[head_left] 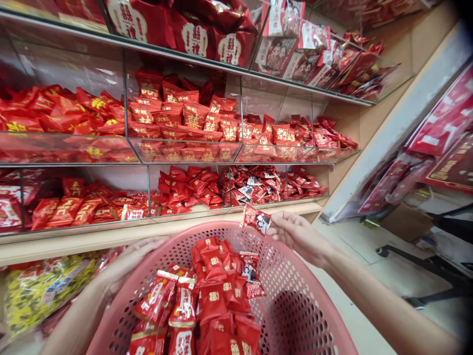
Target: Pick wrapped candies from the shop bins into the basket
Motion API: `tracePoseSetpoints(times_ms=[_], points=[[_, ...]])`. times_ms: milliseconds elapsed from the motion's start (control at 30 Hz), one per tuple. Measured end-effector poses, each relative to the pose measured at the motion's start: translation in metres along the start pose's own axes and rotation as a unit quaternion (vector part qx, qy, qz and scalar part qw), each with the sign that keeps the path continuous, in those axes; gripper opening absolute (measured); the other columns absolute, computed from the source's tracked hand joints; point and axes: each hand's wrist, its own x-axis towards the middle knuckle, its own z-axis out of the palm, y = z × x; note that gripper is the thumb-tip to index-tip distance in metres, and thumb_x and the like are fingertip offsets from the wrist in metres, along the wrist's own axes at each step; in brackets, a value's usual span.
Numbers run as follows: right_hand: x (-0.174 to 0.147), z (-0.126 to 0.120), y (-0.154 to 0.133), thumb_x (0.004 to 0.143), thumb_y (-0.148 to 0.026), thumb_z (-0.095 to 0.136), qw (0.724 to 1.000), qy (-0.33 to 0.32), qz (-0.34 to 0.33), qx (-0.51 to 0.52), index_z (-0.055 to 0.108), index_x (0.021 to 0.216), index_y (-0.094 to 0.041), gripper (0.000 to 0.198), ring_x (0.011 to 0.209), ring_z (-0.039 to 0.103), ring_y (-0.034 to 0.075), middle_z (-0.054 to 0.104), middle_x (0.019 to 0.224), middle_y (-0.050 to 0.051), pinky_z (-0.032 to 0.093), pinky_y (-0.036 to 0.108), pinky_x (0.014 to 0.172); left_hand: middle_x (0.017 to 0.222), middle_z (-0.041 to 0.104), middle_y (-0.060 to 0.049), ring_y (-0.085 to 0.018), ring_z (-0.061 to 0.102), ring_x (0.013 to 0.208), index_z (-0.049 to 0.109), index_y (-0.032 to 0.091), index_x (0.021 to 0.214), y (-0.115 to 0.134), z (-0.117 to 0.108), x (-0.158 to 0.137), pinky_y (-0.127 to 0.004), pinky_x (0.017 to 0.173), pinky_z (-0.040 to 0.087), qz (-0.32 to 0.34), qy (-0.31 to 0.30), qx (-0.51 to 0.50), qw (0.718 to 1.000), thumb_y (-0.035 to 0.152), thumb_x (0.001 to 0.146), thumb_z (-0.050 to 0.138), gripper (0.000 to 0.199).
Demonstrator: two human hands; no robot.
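Observation:
A pink plastic basket (301, 291) with a perforated wall stands below the shelves, tilted toward me. My left hand (135, 259) grips its left rim, fingers partly hidden behind the edge. Between the thumb and fingers of my right hand (295, 231) is a small red candy packet (254, 220) with a black-and-white couple picture, held over the basket's far rim. A similar picture packet (249, 266) lies inside. Beside it are plain red packets (213, 296) with gold characters, and red-and-white packets (184, 301) with gold ends fill the left side.
Glass-divided shelves (185, 160) hold many red packets in compartments. The bottom row includes a bin of picture packets (254, 185). A yellow bag (51, 283) lies under the shelf at left. At right stand a cardboard box (404, 222) and a black chair base (417, 266).

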Motion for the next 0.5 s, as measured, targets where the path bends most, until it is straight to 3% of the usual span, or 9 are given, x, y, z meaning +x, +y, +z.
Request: tracePoseSetpoints(times_ms=[67, 167, 233, 333, 400, 500], points=[[-0.012, 0.013, 0.007, 0.071, -0.036, 0.073, 1.000, -0.014, 0.019, 0.017, 0.051, 0.076, -0.017, 0.030, 0.059, 0.063, 0.008, 0.067, 0.065, 0.001, 0.048, 0.016, 0.058, 0.090, 0.069, -0.003, -0.021, 0.062, 0.090, 0.065, 0.015, 0.086, 0.003, -0.009, -0.003, -0.030, 0.079, 0.047, 0.000, 0.002, 0.011, 1.000, 0.049, 0.076, 0.058, 0.036], [-0.025, 0.032, 0.014, 0.074, -0.038, 0.070, 0.998, -0.051, 0.038, 0.026, 0.049, 0.078, -0.018, 0.030, 0.062, 0.065, 0.009, 0.068, 0.067, 0.002, 0.048, 0.017, 0.059, 0.084, 0.068, -0.003, -0.022, 0.060, 0.084, 0.064, 0.017, 0.080, 0.026, -0.008, -0.016, -0.029, 0.076, 0.045, 0.067, 0.059, 0.087, 0.992, 0.055, 0.073, 0.057, 0.039], [-0.032, 0.042, 0.017, 0.077, -0.039, 0.068, 0.996, -0.076, 0.048, 0.026, 0.048, 0.079, -0.018, 0.029, 0.065, 0.065, 0.010, 0.068, 0.070, 0.003, 0.049, 0.018, 0.062, 0.085, 0.067, -0.003, -0.019, 0.059, 0.085, 0.065, 0.017, 0.080, 0.046, 0.005, -0.028, -0.028, 0.079, 0.043, 0.128, -0.052, 0.107, 0.985, 0.050, 0.080, 0.051, 0.035], [-0.039, 0.054, 0.023, 0.080, -0.039, 0.064, 0.993, -0.100, 0.062, 0.025, 0.048, 0.081, -0.018, 0.027, 0.069, 0.066, 0.011, 0.068, 0.072, 0.003, 0.050, 0.020, 0.066, 0.080, 0.065, -0.002, -0.015, 0.056, 0.076, 0.065, 0.017, 0.081, 0.069, 0.032, -0.040, -0.025, 0.069, 0.042, 0.139, -0.214, 0.097, 0.962, 0.045, 0.084, 0.049, 0.032], [-0.043, 0.058, 0.026, 0.081, -0.040, 0.063, 0.992, -0.107, 0.070, 0.021, 0.047, 0.082, -0.018, 0.027, 0.071, 0.067, 0.012, 0.068, 0.074, 0.003, 0.051, 0.021, 0.069, 0.075, 0.061, -0.001, -0.013, 0.051, 0.069, 0.064, 0.016, 0.080, 0.073, 0.045, -0.043, -0.024, 0.065, 0.040, 0.149, -0.244, 0.071, 0.956, 0.044, 0.084, 0.051, 0.031], [-0.048, 0.060, 0.029, 0.082, -0.042, 0.061, 0.991, -0.114, 0.076, 0.010, 0.045, 0.083, -0.019, 0.029, 0.073, 0.067, 0.013, 0.069, 0.076, 0.005, 0.051, 0.024, 0.071, 0.070, 0.056, 0.001, -0.011, 0.046, 0.065, 0.061, 0.014, 0.078, 0.070, 0.054, -0.042, -0.023, 0.061, 0.037, 0.155, -0.236, 0.039, 0.959, 0.039, 0.082, 0.055, 0.026]])
